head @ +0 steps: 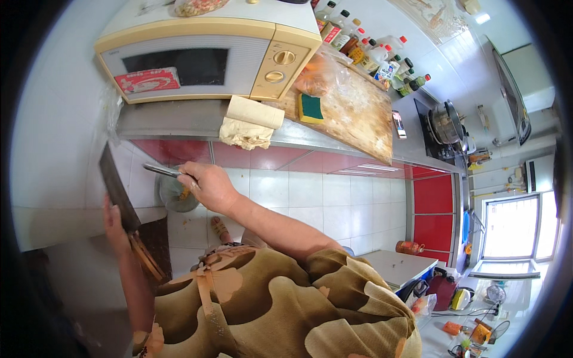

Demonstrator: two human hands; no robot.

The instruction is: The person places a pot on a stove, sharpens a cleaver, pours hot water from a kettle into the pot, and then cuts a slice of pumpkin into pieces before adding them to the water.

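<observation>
My left hand (117, 229), at the lower left, is against a cleaver near the base of its blade. The dark cleaver blade (117, 185) points up and away, and its wooden handle (147, 257) runs back along my forearm. Part of this grip is hidden. Closed around a narrow metal tool (161, 169), my right hand (207, 183) is over a waste bin (172, 197) with a clear liner. The tool's far end points left; its exact kind is unclear. Orange scraps lie in the bin.
Ahead, the counter holds a microwave oven (188, 58), a folded cloth (250, 123), a wooden board (358, 107), a green-and-yellow sponge (310, 108) and a phone (399, 124). Several bottles (371, 56) line the wall. A pot (445, 123) stands on the stove at right.
</observation>
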